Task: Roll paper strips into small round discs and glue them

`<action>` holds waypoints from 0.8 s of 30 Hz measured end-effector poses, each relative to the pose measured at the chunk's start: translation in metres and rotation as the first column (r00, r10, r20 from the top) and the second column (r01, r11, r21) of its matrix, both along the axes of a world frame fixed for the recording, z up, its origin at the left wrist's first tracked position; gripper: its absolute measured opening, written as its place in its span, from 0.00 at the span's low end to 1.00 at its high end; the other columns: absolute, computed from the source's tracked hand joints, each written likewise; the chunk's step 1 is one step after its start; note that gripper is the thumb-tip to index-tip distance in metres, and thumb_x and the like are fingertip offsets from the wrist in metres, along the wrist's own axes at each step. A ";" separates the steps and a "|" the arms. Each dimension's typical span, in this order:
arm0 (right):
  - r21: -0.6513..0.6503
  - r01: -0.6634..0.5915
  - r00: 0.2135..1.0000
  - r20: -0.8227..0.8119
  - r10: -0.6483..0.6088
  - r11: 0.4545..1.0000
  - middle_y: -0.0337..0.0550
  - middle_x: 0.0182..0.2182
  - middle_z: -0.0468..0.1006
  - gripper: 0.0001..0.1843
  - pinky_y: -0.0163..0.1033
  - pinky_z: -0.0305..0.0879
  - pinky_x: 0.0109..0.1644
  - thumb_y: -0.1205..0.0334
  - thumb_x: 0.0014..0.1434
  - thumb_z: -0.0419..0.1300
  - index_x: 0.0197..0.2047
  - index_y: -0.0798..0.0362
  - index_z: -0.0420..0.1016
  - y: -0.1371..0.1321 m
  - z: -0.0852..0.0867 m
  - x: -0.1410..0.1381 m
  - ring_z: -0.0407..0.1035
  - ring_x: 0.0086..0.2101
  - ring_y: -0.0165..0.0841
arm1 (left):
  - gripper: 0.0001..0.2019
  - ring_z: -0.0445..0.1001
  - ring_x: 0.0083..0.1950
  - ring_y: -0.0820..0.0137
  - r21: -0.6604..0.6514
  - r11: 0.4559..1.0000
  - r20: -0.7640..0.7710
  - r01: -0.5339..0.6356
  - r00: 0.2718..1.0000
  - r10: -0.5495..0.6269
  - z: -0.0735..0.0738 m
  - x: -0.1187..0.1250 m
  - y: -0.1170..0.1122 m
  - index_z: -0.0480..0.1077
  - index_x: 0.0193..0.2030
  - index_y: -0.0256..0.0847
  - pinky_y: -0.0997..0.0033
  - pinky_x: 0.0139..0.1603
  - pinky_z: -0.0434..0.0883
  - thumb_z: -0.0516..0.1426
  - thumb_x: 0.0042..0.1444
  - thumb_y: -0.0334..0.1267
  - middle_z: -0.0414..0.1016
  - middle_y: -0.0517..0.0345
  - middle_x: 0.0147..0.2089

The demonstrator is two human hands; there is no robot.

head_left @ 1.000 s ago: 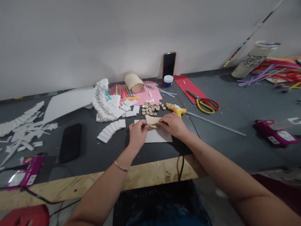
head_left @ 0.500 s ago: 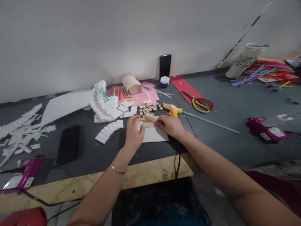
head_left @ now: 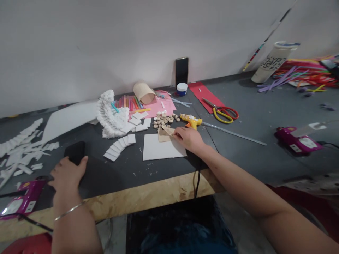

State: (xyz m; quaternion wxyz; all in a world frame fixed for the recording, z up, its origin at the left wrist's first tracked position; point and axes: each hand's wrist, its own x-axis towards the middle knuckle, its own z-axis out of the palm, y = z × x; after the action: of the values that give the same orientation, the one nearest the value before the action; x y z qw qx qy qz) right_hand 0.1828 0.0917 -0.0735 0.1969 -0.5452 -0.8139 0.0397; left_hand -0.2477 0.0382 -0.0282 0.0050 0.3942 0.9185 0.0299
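Note:
My left hand (head_left: 69, 173) reaches over the near end of a black phone (head_left: 75, 150) lying on the dark table, thumb and fingers spread; whether it touches the phone I cannot tell. The fingers of my right hand (head_left: 189, 138) pinch the right end of a folded tan piece of paper (head_left: 164, 135). That paper rests on the far part of a white card (head_left: 159, 150). Just beyond it is a pile of small round tan pieces (head_left: 165, 120), and a yellow glue gun (head_left: 192, 121) lies behind my right hand.
White squares (head_left: 119, 146) fan out left of the card. A ruffled white piece (head_left: 111, 118) lies behind them. Scissors (head_left: 224, 112) overlap red paper (head_left: 202, 93). Purple power strips (head_left: 298, 141) sit at both sides. A second phone (head_left: 182, 71) leans on the wall.
My left hand has left the tan paper and moved left to the black phone. My right hand stays at the paper. More of the white card shows.

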 end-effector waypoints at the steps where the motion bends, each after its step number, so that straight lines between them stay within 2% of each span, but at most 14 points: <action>1: -0.004 -0.007 1.000 -0.008 0.007 1.000 0.44 0.35 0.81 0.08 0.36 0.54 0.37 0.63 0.63 0.54 0.38 0.53 0.74 0.000 0.000 0.000 0.70 0.34 0.34 | 0.43 0.53 0.68 0.37 0.009 0.999 -0.001 -0.037 0.999 0.037 0.000 0.002 0.003 0.53 0.66 0.28 0.32 0.58 0.56 0.48 0.54 0.62 0.55 0.22 0.66; 3: -0.006 -0.015 1.000 -0.016 0.015 1.000 0.44 0.35 0.81 0.08 0.36 0.54 0.37 0.63 0.63 0.53 0.38 0.53 0.74 0.000 0.000 0.001 0.70 0.34 0.34 | 0.42 0.52 0.69 0.41 0.019 0.998 0.013 -0.053 0.998 0.053 0.002 0.007 0.009 0.53 0.66 0.31 0.35 0.60 0.55 0.48 0.54 0.62 0.54 0.25 0.67; 9: 0.025 -0.015 1.000 -0.002 0.015 1.000 0.43 0.34 0.80 0.08 0.37 0.54 0.37 0.63 0.63 0.53 0.37 0.52 0.74 0.000 -0.002 0.002 0.69 0.32 0.34 | 0.44 0.51 0.69 0.39 0.067 0.998 0.071 0.003 0.997 -0.007 0.005 0.006 0.017 0.56 0.64 0.34 0.28 0.58 0.51 0.52 0.49 0.65 0.55 0.26 0.68; 13: 0.018 -0.016 1.000 -0.008 0.016 1.000 0.44 0.34 0.80 0.09 0.37 0.54 0.36 0.62 0.64 0.53 0.37 0.52 0.74 0.000 -0.001 0.002 0.69 0.33 0.34 | 0.43 0.51 0.69 0.39 0.037 0.999 0.066 0.003 0.998 -0.005 0.007 0.004 0.019 0.56 0.64 0.32 0.27 0.57 0.53 0.52 0.50 0.64 0.54 0.26 0.68; 18: -0.002 -0.001 1.000 0.004 0.001 1.000 0.44 0.34 0.80 0.10 0.37 0.53 0.36 0.61 0.64 0.53 0.37 0.52 0.74 -0.001 0.001 0.001 0.69 0.33 0.34 | 0.44 0.52 0.68 0.36 -0.018 1.000 0.082 0.026 0.996 -0.024 0.013 0.006 0.027 0.54 0.65 0.25 0.25 0.56 0.54 0.53 0.51 0.61 0.56 0.21 0.66; 20: 0.002 -0.003 1.000 0.007 0.003 1.000 0.44 0.34 0.80 0.10 0.37 0.53 0.36 0.62 0.64 0.53 0.37 0.52 0.74 -0.001 0.000 0.001 0.69 0.33 0.34 | 0.44 0.51 0.69 0.36 0.007 1.000 0.091 0.019 0.996 -0.020 0.014 0.008 0.029 0.54 0.65 0.24 0.25 0.57 0.53 0.54 0.51 0.60 0.55 0.22 0.66; 24: 0.024 -0.014 1.000 -0.006 0.014 1.000 0.43 0.34 0.80 0.09 0.37 0.53 0.36 0.62 0.64 0.53 0.37 0.52 0.74 -0.001 -0.002 0.002 0.69 0.33 0.34 | 0.43 0.50 0.70 0.38 0.097 0.995 0.124 -0.005 0.992 -0.007 0.013 0.010 0.028 0.56 0.64 0.29 0.24 0.58 0.50 0.56 0.49 0.60 0.55 0.25 0.67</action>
State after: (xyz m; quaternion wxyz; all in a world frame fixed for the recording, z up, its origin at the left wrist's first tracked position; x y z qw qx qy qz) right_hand 0.1848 0.0911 -0.0754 0.2056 -0.5371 -0.8174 0.0332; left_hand -0.2373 0.0662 -0.0150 0.0429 0.3918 0.9137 0.0987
